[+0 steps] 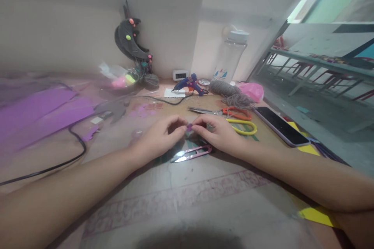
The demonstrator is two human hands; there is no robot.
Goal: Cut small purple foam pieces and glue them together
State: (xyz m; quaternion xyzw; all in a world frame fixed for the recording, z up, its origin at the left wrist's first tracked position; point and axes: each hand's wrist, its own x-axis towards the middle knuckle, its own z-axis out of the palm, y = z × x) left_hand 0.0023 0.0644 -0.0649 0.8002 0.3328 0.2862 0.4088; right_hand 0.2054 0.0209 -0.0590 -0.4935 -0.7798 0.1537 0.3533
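Between the fingertips of both hands is a small purple piece [189, 127], too small and blurred to make out its kind. My left hand [169, 132] pinches it from the left, thumb and index finger closed. From the other side my right hand [214, 130] pinches it the same way. Just below the hands lie pink-handled thread snips [191, 153], blades pointing left. Past my right hand are orange-handled pliers or scissors [236, 113] and a yellow scissor handle [244, 126], partly hidden by the hand.
A blue glue gun [191, 84] stands at the back beside grey yarn [228, 91] and a clear bottle [230, 56]. A phone [280, 126] lies right. Purple sheets [43, 113] and a black cable [83, 148] are left. A grey crescent decoration [128, 41] leans against the wall.
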